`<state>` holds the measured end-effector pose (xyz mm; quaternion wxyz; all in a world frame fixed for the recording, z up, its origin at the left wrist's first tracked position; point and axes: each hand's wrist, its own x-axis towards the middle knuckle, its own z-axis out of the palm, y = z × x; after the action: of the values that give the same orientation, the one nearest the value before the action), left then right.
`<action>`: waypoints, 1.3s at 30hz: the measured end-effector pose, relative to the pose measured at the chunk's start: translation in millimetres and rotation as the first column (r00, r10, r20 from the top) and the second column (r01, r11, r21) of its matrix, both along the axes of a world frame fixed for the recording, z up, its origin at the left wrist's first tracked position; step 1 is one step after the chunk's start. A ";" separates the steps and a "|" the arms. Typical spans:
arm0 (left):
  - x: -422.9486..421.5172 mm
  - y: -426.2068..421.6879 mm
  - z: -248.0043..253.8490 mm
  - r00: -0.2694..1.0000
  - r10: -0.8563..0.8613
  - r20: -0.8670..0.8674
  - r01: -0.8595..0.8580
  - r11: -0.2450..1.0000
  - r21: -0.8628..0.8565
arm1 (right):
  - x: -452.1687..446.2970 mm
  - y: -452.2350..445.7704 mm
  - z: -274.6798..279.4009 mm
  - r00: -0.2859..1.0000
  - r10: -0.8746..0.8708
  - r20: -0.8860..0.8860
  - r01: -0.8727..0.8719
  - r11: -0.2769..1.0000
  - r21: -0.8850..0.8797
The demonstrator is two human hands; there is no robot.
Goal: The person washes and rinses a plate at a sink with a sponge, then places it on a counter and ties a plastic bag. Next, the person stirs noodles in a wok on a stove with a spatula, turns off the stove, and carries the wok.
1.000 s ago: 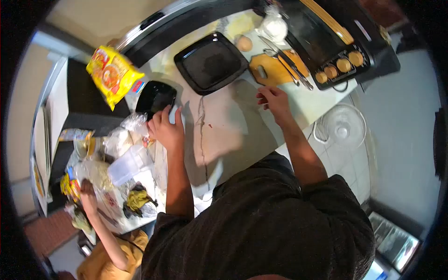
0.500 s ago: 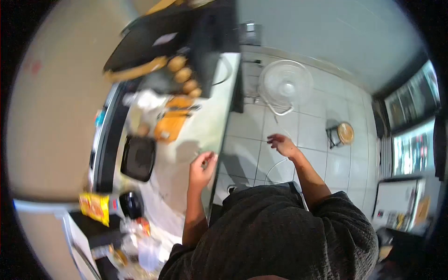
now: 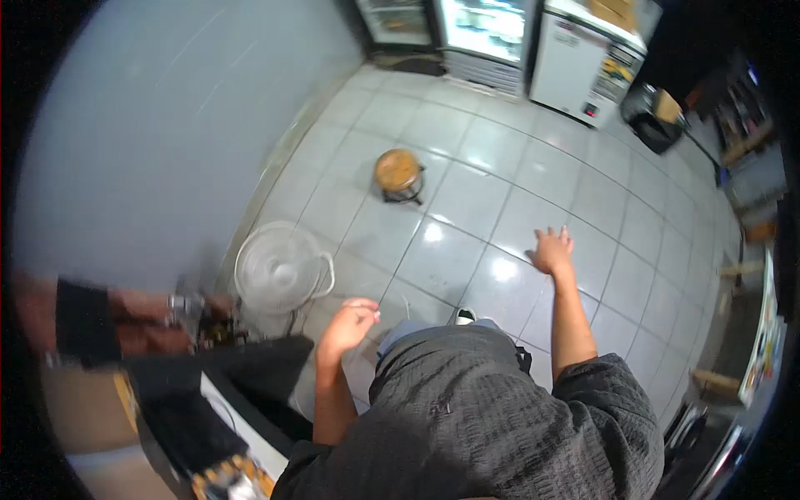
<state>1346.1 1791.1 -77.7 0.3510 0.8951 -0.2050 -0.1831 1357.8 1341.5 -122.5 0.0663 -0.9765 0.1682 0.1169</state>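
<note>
My left hand (image 3: pixel 348 325) is in front of my body at the left, with its fingers curled in. A small pale spot shows at its fingertips, too small to name. The hand is apart from the round whitish see-through fan-like object (image 3: pixel 282 268) standing on the floor beyond it. Over the floor on the right, my right hand (image 3: pixel 552 250) is stretched out with fingers spread and nothing in it.
A round wooden-topped stool (image 3: pixel 398 171) stands on the tiled floor (image 3: pixel 467 200) ahead. Farther back are a lit glass-door fridge (image 3: pixel 487 33), a white chest freezer (image 3: pixel 575 67) and a black bin (image 3: pixel 654 121). The counter (image 3: pixel 246 421) is at lower left, a wall (image 3: pixel 167 150) above it.
My view has swung right, from the counter with its cutting board to the open floor. The stool and fridge now lie ahead. My right hand has reached outward and spread its fingers.
</note>
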 end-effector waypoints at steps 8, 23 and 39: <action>263.8 -220.3 40.6 0.780 -0.239 -0.579 -0.243 0.736 -0.632 | -55.9 -176.4 21.6 0.444 -0.894 -0.053 -0.192 -0.153 0.969; 370.3 -688.2 23.3 0.417 -0.896 0.154 0.909 0.414 -0.051 | -101.1 -236.2 93.7 0.081 -0.816 0.572 0.744 0.431 0.510; 111.4 -1121.7 36.6 0.290 -0.944 -0.156 0.790 0.328 -0.519 | -282.3 -545.0 111.0 -0.608 -0.669 0.428 0.551 0.034 0.834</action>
<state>1457.5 669.4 -41.0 0.3751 0.4866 -0.6095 -0.5011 1075.5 796.5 -11.5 0.2567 -0.3760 0.7070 -0.5412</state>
